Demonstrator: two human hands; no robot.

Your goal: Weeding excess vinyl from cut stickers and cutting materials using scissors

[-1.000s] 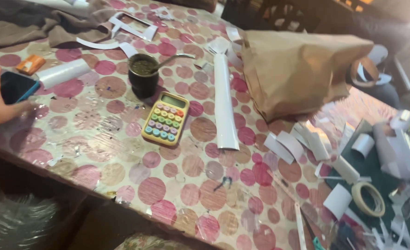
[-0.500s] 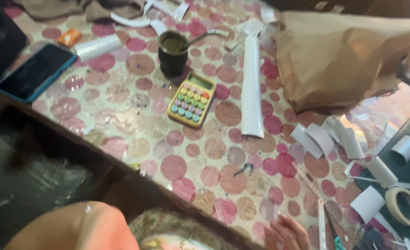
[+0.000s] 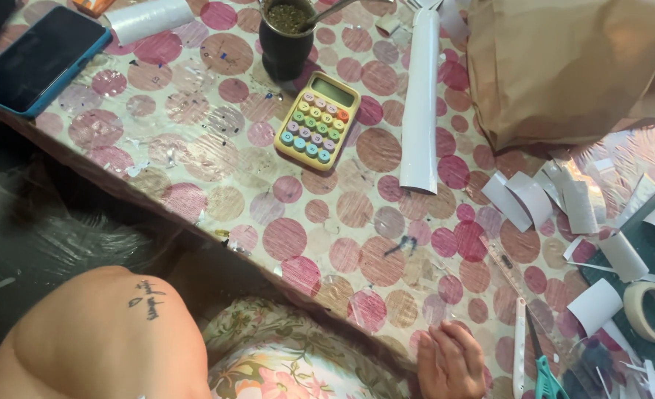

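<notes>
We take the pastel-keyed calculator (image 3: 317, 120) as our marker on the bench (image 3: 194, 148), which wears a pink-dotted cloth under clear plastic. Our right hand (image 3: 451, 362) lies well below and to the right of the calculator, at the near edge of the bench. Its fingers are loosely bent and lie side by side, with nothing between them. Our left hand is out of view.

Just beyond the hand, further right of the calculator, lie a slim white tool (image 3: 519, 347), teal-handled scissors (image 3: 545, 375) and a clear ruler (image 3: 516, 273) slanting up towards the middle of the bench. We cannot tell what kind of tool the white one is.

In our judgement, anything here is best picked up by its handle end, with the hand coming in from the bench edge rather than across the blades. The plastic sheet looks slick, so we press a thing down lightly before lifting it.

The loose white paper strips (image 3: 530, 199), the roll of masking tape (image 3: 652, 312) and the green cutting mat (image 3: 641, 247) crowd the far right. We therefore keep the wrist low so it does not brush them.

Straight right of the calculator lies a long white paper roll (image 3: 420, 103), and above the calculator stands a dark cup (image 3: 286, 44) of green herb. Both are well clear of the hand.
</notes>
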